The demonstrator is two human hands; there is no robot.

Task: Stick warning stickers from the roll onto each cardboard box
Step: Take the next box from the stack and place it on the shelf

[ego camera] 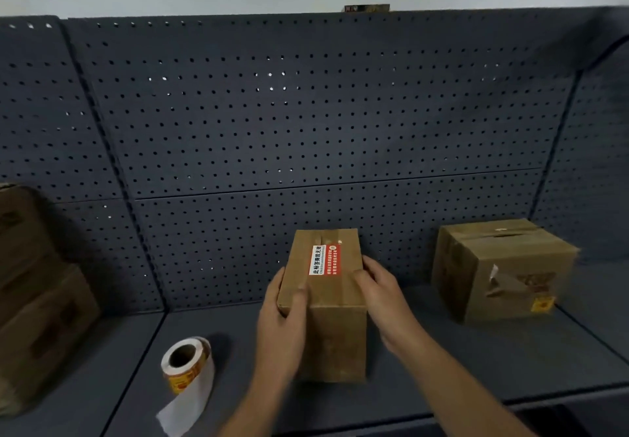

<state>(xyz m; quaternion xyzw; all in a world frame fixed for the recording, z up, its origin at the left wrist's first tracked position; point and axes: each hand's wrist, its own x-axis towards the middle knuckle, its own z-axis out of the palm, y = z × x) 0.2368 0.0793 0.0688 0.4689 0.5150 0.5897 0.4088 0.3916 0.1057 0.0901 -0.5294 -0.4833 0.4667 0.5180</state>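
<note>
Both hands are on the middle cardboard box (pixel 335 334). The left hand (pixel 282 321) grips its near left corner with the thumb on top, and the right hand (pixel 381 297) curls over its right top edge. This box stands on end on the dark shelf (pixel 442 368), its top running lengthwise away from the person toward the pegboard (pixel 306 113) behind it. A red-and-white warning sticker (pixel 325 260) already lies flat along that top, so this one looks done. The sticker roll (pixel 185 361) rests left of the box and nearer the shelf's front edge, its core tipped up and a loose tail of backing paper trailing forward. It lies closer to the left hand, which seems the natural one to fetch it. Right of the middle box, well apart, sits a squatter box (pixel 503 266) with a small orange label low on its front. Far left of it, blurred brown cartons (pixel 37 300) are stacked; whether they carry stickers I cannot tell.
</note>
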